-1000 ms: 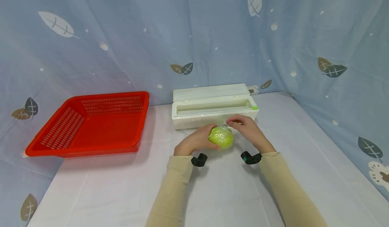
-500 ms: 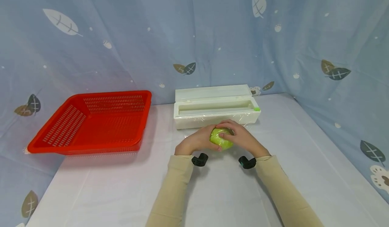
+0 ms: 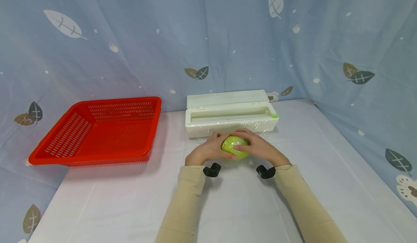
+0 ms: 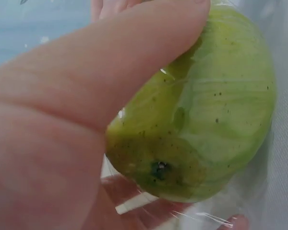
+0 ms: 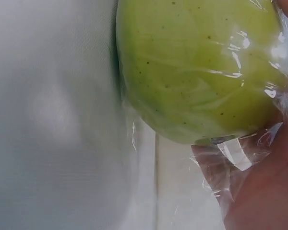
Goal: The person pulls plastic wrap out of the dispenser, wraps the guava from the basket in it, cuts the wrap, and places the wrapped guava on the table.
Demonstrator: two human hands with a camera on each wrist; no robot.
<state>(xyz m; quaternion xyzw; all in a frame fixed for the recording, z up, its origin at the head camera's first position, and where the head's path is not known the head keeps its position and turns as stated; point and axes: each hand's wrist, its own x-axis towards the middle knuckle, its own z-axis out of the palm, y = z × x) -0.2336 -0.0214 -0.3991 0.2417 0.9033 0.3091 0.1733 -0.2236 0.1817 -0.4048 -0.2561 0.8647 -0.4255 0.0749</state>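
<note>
A round yellow-green fruit (image 3: 234,146), speckled with small dark dots, is covered in clear cling film (image 5: 233,52). My left hand (image 3: 208,149) grips its left side, the thumb lying across the near face in the left wrist view. From the right, my right hand (image 3: 260,149) holds it too, with the thumb in front and fingers over the top. A dark spot with brownish skin around it shows at one end of the fruit (image 4: 182,143). Loose film (image 5: 216,177) bunches beside it in the right wrist view. The fruit's far side is hidden from the head view.
Just behind the hands stands a long white cling film dispenser (image 3: 228,125), its lid raised and film hanging at its front. A red perforated plastic basket (image 3: 97,160) sits at the left on the white-covered table (image 3: 130,207). A blue leaf-patterned curtain (image 3: 228,29) hangs behind.
My right hand has moved left from the film at the fruit's upper right side to gripping the fruit. The left hand has kept its hold, shifting slightly left with the fruit.
</note>
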